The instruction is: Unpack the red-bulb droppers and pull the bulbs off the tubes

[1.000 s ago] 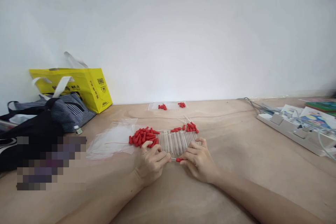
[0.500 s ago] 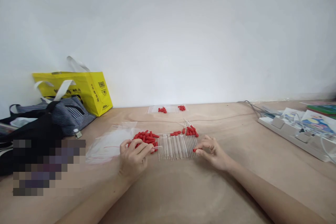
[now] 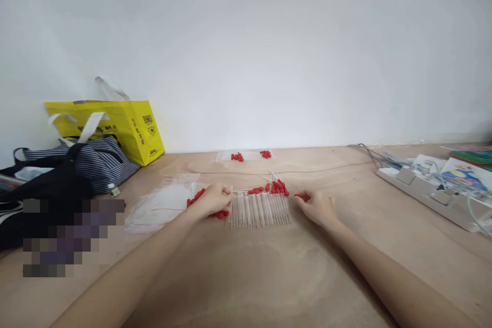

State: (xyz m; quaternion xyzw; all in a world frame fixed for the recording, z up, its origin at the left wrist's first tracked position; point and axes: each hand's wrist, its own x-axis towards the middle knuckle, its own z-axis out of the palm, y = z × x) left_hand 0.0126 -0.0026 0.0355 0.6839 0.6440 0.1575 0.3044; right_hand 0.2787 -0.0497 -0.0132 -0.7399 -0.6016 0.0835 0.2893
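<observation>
My left hand [image 3: 217,200] is closed at the left end of a row of clear thin tubes [image 3: 259,210], its fingertips pinching one of them. Partly hidden beneath that hand is a pile of red rubber bulbs [image 3: 194,199]. To the right of the row, my right hand [image 3: 317,207] holds a red rubber bulb [image 3: 301,195] between thumb and fingers, low over the table. Several tubes with red bulbs on their ends [image 3: 280,187] lie together behind the row's right end. A few red bulbs [image 3: 255,190] rest along its back edge.
Clear plastic bags [image 3: 161,202] lie left of the pile. A flat clear bag with red bulbs [image 3: 251,156] is by the wall. A yellow bag [image 3: 144,133] and striped bag [image 3: 100,166] stand left; a white power strip [image 3: 426,197] with cables lies right.
My left hand has moved away from me and right, bringing its tube to the row's left end. My right hand has shifted slightly right and away, still holding the red bulb.
</observation>
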